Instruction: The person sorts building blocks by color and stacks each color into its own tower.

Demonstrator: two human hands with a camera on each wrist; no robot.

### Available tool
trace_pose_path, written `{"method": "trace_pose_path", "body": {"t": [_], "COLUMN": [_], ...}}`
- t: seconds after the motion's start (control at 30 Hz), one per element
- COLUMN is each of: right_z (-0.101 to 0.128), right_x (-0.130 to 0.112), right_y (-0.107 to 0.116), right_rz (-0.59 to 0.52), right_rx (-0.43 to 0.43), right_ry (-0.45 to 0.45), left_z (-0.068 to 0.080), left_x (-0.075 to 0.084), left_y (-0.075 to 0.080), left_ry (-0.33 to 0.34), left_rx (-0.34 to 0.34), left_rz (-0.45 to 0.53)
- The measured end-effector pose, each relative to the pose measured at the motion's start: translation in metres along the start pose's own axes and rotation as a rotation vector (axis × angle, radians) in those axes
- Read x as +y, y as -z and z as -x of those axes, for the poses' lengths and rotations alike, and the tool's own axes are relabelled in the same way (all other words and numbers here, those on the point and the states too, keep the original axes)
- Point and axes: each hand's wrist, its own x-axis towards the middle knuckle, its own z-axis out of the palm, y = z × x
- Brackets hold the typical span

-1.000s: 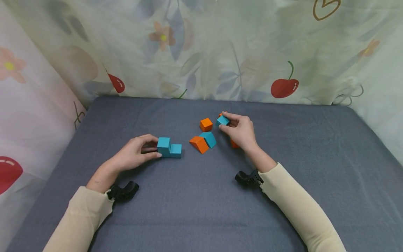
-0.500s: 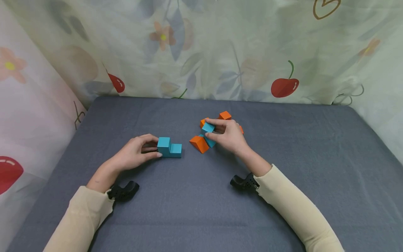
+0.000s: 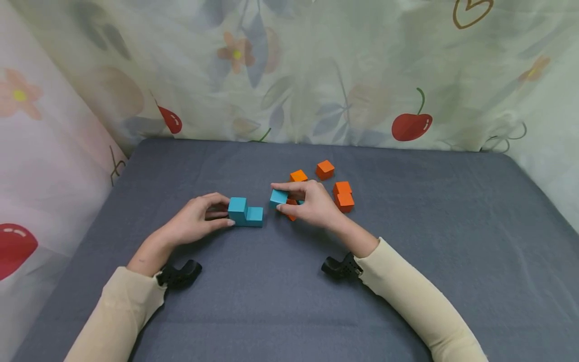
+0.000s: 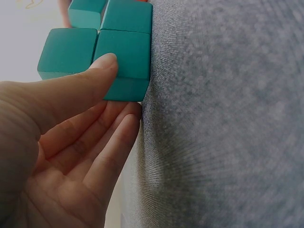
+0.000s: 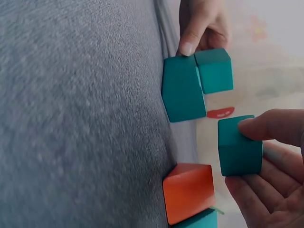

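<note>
A teal stepped block (image 3: 246, 213) stands on the grey cloth-covered table (image 3: 280, 291). My left hand (image 3: 224, 211) grips its taller end between thumb and fingers; in the left wrist view the thumb (image 4: 92, 78) lies along the block (image 4: 126, 54). My right hand (image 3: 281, 197) pinches a small teal cube (image 3: 276, 197) just right of the stepped block, a small gap apart. In the right wrist view the cube (image 5: 240, 147) hangs clear of the stepped block (image 5: 187, 90), with an orange block (image 5: 189, 192) beneath the palm.
Orange blocks lie behind and right of my right hand: one cube (image 3: 298, 175), another (image 3: 324, 169), and a two-part piece (image 3: 344, 197). A floral curtain (image 3: 316, 75) closes off the back and left sides. A black wrist mount (image 3: 336, 266) sits under each forearm.
My right hand has carried the teal cube leftward from the orange blocks to just beside the stepped block. The left hand and its block have stayed put.
</note>
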Motion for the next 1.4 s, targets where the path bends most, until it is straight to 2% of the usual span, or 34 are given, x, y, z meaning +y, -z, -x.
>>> {"method": "trace_pose_path", "body": {"t": [0.57, 0.87, 1.03, 1.4], "right_z": [-0.003, -0.007, -0.010, -0.013], "right_x": [-0.005, -0.007, -0.007, -0.009], "right_y": [-0.016, -0.022, -0.026, -0.031], "right_rz": [0.053, -0.011, -0.050, -0.027], "right_rx": [-0.108, -0.127, -0.130, -0.144], "right_ry": [0.068, 0.111, 0.106, 0.127], "left_z": [-0.001, 0.000, 0.000, -0.001], "left_x": [-0.001, -0.001, -0.001, -0.002], "left_y": [-0.001, 0.000, 0.001, 0.001], "left_ry": [0.006, 0.005, -0.002, -0.006], "left_rx": [0.004, 0.002, 0.001, -0.006], "left_rz": [-0.007, 0.001, -0.001, 0.004]}}
